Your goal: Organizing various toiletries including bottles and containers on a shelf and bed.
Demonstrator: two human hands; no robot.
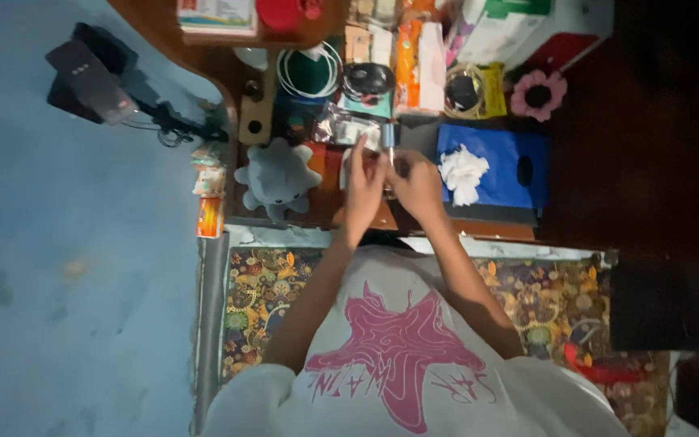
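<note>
A small slim pale blue-grey object stands with its long axis running near to far, its far end poking out beyond the fingertips. It sits between the left hand and right hand, both pinching it, over the cluttered brown wooden desk.

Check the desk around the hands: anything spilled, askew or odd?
Nothing is clearly spilled. A crumpled white tissue lies loose on the blue box, and the grey plush toy sits at the desk's front edge. Both hands' small item is too blurred to judge.
</note>
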